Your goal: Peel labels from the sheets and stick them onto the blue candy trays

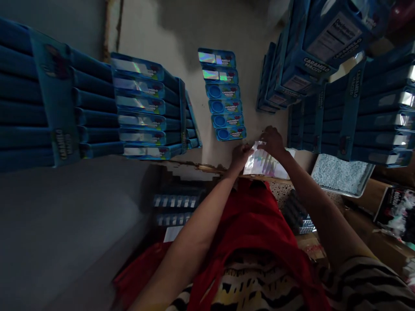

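— Blue cartons, six of them, lie in a slanting column on the table. What do they have on them?

— "Caramelo Macizo" lettering. The two farthest carry shiny rainbow labels; the four nearer ones show a bare round patch.

— And the shiny label sheet?

— Right at the near edge, in front of the red apron. The left hand has its corner pinched between thumb and fingers. The right hand is bent over the same corner, its fingers touching it, but from here I can't tell whether they grip anything.

— What would worry you?

— A tug too hard at that corner could crease or tear the sheet. It's so near the chipped wooden edge that it might also snag or slide off.

— And those tall bundles on the left, and the stacked bundles on the right?

— A careless elbow could topple some. The tray of pale blue granules sits close to the right forearm; a bump might spill it.
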Demonstrator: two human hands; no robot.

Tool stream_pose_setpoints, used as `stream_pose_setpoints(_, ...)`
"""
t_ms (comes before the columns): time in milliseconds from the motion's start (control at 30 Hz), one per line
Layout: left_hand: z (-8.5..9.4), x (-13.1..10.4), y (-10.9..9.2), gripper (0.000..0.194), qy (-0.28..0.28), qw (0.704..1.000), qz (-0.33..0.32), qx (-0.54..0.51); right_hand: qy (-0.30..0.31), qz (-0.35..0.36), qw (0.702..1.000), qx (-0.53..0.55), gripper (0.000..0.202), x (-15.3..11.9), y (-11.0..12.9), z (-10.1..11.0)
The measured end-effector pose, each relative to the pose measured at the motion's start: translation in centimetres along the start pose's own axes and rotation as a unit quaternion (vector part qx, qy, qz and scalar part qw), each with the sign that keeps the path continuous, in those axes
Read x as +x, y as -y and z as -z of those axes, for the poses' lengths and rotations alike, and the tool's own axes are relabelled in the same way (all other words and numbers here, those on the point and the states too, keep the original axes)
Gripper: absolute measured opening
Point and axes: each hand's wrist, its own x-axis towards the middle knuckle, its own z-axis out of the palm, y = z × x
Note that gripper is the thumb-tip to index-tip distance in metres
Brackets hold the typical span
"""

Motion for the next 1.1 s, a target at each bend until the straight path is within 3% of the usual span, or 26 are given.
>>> stream_pose_setpoints(67,1.0,0.0,0.3,0.019,-0.005,1.0,0.028,-0.011,-0.028,-0.02,0.999,0.037,0.051,-1.0,-1.2,-0.4)
stream_pose_setpoints(133,2.4,-0.6,0.6,0.021,-0.008,0.999,0.048,-0.023,-0.01,-0.039,0.997,0.071,0.07,-2.5,-2.5,-0.8)
stream_pose_setpoints(167,3.1,-1.3,0.7,0.022,-0.01,0.999,0.05,-0.016,0.015,-0.043,0.996,0.079,0.071,-3.2,-3.1,-1.1)
stream_pose_setpoints(233,4.3,-3.1,0.7,0.025,-0.036,0.997,0.036,0.055,0.07,-0.038,0.994,0.071,0.054,-4.6,-3.9,-1.7)
stream_pose_setpoints(333,4.6,-6.4,-0.5,0.035,-0.099,0.959,-0.049,0.26,0.101,-0.036,0.993,0.044,0.033,-5.5,-4.0,-2.4)
stream_pose_setpoints(433,2.8,-7.6,-2.8,0.045,-0.058,0.907,-0.188,0.372,0.101,-0.015,0.994,0.045,0.034,-5.2,-3.7,-2.3)
stream_pose_setpoints(533,0.6,-5.5,-4.5,0.04,0.031,0.9,-0.219,0.376,0.099,0.007,0.994,0.045,0.033,-4.6,-3.4,-1.6)
stream_pose_setpoints(667,-0.5,-1.2,-4.2,0.013,0.117,0.922,-0.12,0.349,0.035,-0.007,0.999,0.01,0.033,-5.0,-2.1,-1.2)
stream_pose_setpoints(800,-0.1,0.5,-2.8,0.013,0.14,0.928,-0.128,0.322,-0.03,0.004,1.0,0.004,0.043,-6.1,-0.1,-3.0)
stream_pose_setpoints(1000,-0.1,1.0,-2.5,0.016,0.162,0.929,-0.104,0.317,-0.043,-0.011,0.999,0.012,0.063,-8.7,2.3,-7.1)
stream_pose_setpoints(1100,0.3,1.0,-2.6,0.023,0.161,0.914,-0.087,0.361,-0.038,-0.004,0.999,0.006,0.062,-10.4,2.7,-8.1)
